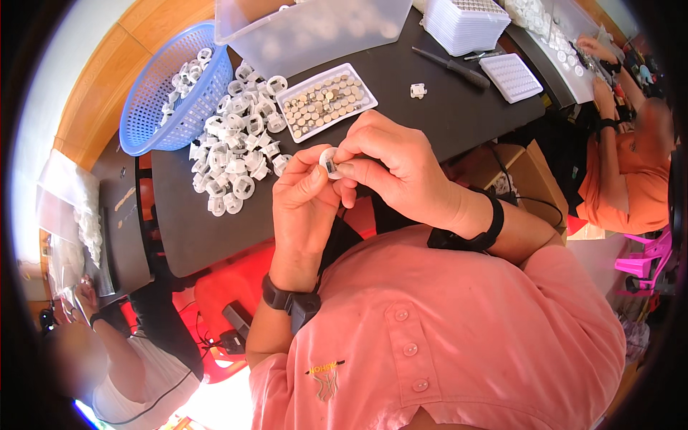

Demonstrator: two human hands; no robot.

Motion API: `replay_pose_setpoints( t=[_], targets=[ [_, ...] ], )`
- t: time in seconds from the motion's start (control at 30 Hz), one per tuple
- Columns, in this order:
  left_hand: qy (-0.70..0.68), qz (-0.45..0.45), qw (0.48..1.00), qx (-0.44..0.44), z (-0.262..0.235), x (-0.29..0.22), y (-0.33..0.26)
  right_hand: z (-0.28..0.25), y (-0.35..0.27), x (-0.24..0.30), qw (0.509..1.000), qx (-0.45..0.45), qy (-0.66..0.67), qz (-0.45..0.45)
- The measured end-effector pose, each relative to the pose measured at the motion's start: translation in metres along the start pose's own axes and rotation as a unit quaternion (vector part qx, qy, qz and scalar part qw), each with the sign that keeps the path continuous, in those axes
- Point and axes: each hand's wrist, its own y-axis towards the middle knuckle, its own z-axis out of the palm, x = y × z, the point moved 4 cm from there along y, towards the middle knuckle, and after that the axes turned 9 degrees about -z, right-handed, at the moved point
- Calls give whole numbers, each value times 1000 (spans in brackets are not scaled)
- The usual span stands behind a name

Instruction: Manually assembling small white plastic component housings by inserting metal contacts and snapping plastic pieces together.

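Between both hands I hold a small round white plastic part [329,162] with a dark slot in its face. My left hand [301,197] pinches it from the left with thumb and fingers. From the right, the closed thumb and fingertips of my right hand [401,165] press at its edge; whether they hold something small as well is hidden. A pile of similar white plastic parts [233,143] lies to the left of my hands. Just beyond them is a white tray [367,99] of small round button cells [315,111].
A blue basket [136,118] with more parts and a clear plastic bin [322,32] stand at the back of the dark table [208,240]. A screwdriver [459,69], a loose part [418,90] and white trays [466,25] lie right. Other people sit on both sides.
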Motion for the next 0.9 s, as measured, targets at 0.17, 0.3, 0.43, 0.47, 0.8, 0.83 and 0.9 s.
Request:
replay_pose_setpoints(
  t=[0.17,0.3,0.43,0.47,0.8,0.83,0.9],
  targets=[
    [-23,-5,1000,-5,-1,-1,1,5,12,0,979,28,135,153],
    [-46,-8,999,11,-2,-1,0,-6,34,-10,979,69,105,160],
    [-27,-12,999,13,-4,0,-2,-17,62,-53,978,111,-159,80],
    [-30,-10,999,15,-5,0,-2,-16,64,-60,977,112,-162,78],
    [-53,-18,998,29,-5,-1,-3,13,78,-82,921,277,-271,38],
    [-39,-20,999,28,-6,-1,-4,14,78,-81,918,286,-273,38],
    [-39,-18,999,26,-5,-1,-4,15,79,-81,916,294,-270,44]
  ],
)
